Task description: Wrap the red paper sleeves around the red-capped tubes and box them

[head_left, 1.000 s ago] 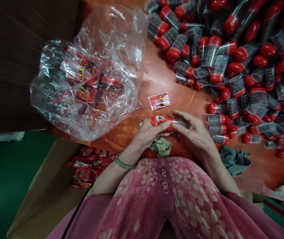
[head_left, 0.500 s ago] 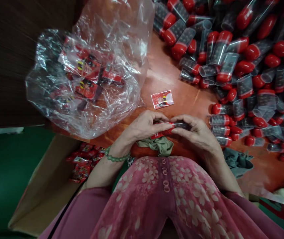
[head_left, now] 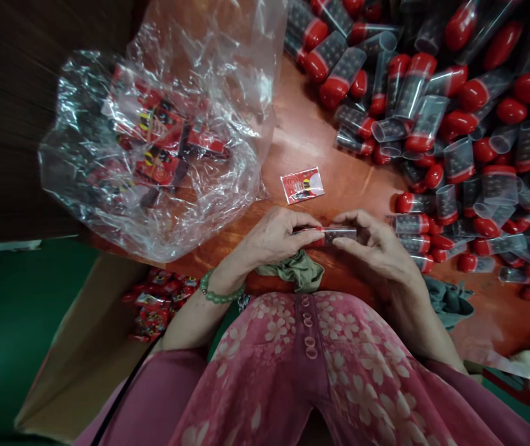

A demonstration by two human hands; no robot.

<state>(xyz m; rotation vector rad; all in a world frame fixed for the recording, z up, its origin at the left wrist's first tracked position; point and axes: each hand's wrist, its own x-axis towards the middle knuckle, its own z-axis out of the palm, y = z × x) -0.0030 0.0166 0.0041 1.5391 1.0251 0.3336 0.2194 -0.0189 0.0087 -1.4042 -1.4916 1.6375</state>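
Note:
My left hand (head_left: 277, 238) is closed around a clear plastic tube (head_left: 342, 234) with dark contents, its thumb and fingers over the red end. The tube lies level, its transparent end pointing right. Around that clear end my right hand (head_left: 374, 244) has its finger and thumb apart; the thumb is at the tube's lower side, and whether it touches is unclear. Beyond the hands, a small red-and-white printed card packet (head_left: 302, 185) lies flat on the table. A crumpled green cloth (head_left: 299, 271) sits just below the left hand.
A clear plastic bag (head_left: 228, 204) holding red printed packets spreads at the left. Many red-capped tubes (head_left: 425, 124) are heaped at the right on the brown table (head_left: 339, 170). An open cardboard box (head_left: 74, 347) with red packets stands lower left. A dark green cloth (head_left: 448, 303) lies right.
My right hand has loosened its grip, fingers spreading and shifting slightly right, so more of the tube's clear end shows. The red printed part visible below my left thumb is now mostly hidden.

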